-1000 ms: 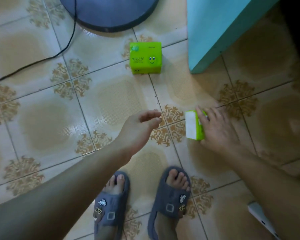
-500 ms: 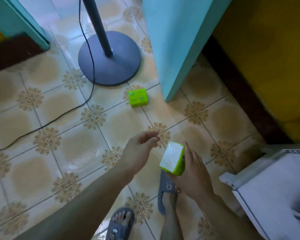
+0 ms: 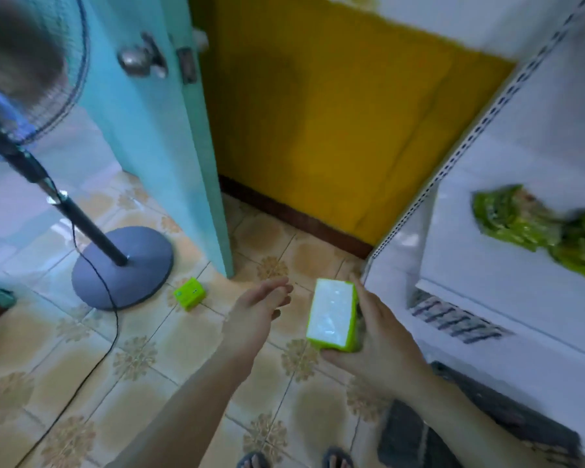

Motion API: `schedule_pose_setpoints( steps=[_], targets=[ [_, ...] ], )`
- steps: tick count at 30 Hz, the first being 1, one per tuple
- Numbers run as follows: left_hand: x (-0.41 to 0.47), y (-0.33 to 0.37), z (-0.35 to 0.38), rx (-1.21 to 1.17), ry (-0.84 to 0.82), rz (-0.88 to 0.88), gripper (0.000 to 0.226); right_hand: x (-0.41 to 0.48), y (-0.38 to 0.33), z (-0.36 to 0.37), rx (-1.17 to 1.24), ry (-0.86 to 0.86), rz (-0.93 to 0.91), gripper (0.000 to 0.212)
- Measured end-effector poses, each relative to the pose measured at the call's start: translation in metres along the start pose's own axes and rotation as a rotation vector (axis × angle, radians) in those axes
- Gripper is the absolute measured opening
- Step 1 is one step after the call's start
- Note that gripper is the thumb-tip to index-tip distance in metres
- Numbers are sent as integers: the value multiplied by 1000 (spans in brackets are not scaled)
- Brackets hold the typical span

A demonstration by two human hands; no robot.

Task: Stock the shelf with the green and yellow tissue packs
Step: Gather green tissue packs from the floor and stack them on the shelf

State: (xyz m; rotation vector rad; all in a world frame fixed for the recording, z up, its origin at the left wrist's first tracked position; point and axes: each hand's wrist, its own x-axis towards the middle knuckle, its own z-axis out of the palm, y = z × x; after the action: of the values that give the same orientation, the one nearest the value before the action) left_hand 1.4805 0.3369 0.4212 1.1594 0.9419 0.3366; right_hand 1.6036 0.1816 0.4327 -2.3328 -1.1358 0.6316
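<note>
My right hand (image 3: 379, 336) grips a green tissue pack (image 3: 331, 315) with a white face, held above the floor just left of the white shelf unit (image 3: 507, 298). My left hand (image 3: 254, 315) hovers beside it with relaxed fingers and holds nothing. A second green tissue pack (image 3: 190, 293) with a printed face lies on the tiled floor near the fan base. Green packets (image 3: 534, 228) lie blurred on a shelf board at the right.
A standing fan has its round base (image 3: 122, 265), pole and black cord (image 3: 92, 346) on the floor at left. A teal door (image 3: 156, 136) stands ajar ahead, with a yellow wall (image 3: 335, 113) behind it. A dark mat (image 3: 412, 437) lies by my feet.
My right hand lifted the tissue pack off the floor and carried it up toward the shelf. The view rose from the floor to the door, wall and shelf.
</note>
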Motion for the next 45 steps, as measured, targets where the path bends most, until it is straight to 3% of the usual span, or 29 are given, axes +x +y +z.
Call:
schedule_pose_setpoints(
  steps=[12, 21, 27, 30, 35, 40, 45],
  targets=[
    [-95, 141, 234, 57, -409, 418, 18, -149, 36, -269, 99, 558, 15, 115],
    [-149, 209, 417, 36, -494, 755, 24, -222, 123, -439, 37, 832, -87, 112],
    [-162, 246, 525, 157, -518, 1039, 24, -242, 172, -543, -92, 914, -98, 109],
    [-165, 260, 568, 248, -469, 1195, 25, -240, 194, -588, -212, 891, -33, 110],
    [-148, 284, 613, 756, -158, 1556, 45, -225, 222, -648, -444, 739, 53, 110],
    [-127, 291, 636, 1085, -75, 1578, 44, -195, 238, -668, -736, 485, 176, 108],
    [-122, 286, 639, 1044, -27, 1608, 41, -164, 238, -673, -847, 361, 193, 103]
  ],
)
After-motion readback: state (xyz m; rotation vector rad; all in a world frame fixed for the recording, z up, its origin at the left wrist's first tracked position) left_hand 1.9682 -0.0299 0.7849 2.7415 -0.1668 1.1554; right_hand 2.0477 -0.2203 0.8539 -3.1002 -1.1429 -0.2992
